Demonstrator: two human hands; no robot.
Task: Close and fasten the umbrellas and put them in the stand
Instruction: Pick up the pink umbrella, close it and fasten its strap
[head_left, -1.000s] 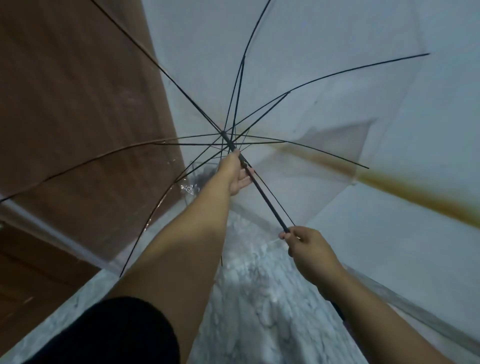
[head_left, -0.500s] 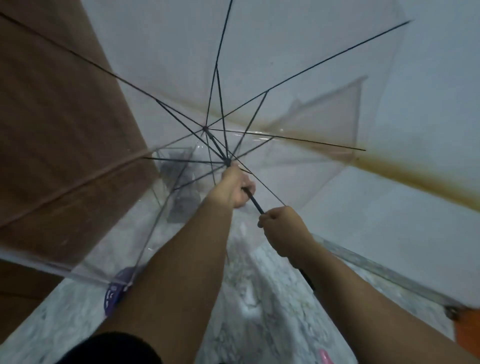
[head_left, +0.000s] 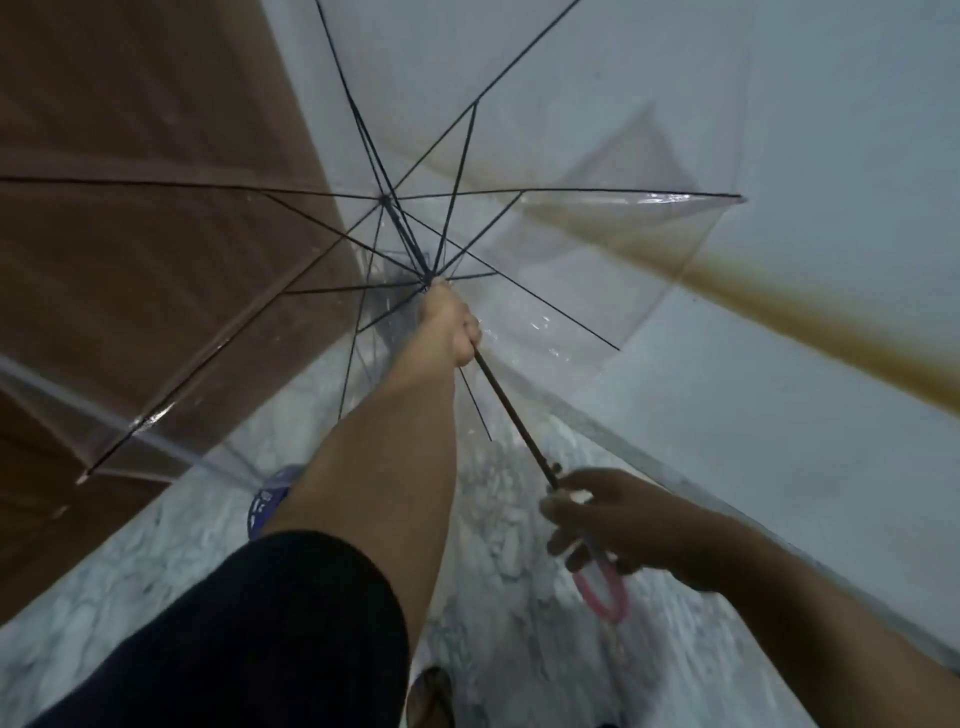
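Marbled grey floor (head_left: 519, 519) is running between a brown wooden door (head_left: 130, 104) on one side and a pale wall with a rusty streak (head_left: 831, 130) on the other, and a person is standing here holding a clear plastic umbrella with thin black ribs (head_left: 597, 249), its canopy spread open in front of them and tipped away. Their left hand (head_left: 451, 327) is reaching far up the black shaft (head_left: 511, 415), its grip wrapping the shaft just below where the struts meet, seemingly placed to work the sliding collar. Their right hand (head_left: 618, 519) is gripping the shaft's low end just above the pink hooked handle (head_left: 605, 592), apparently bracing it. No stand is showing; a blue object (head_left: 267, 499) is lying on the floor, partly hidden.
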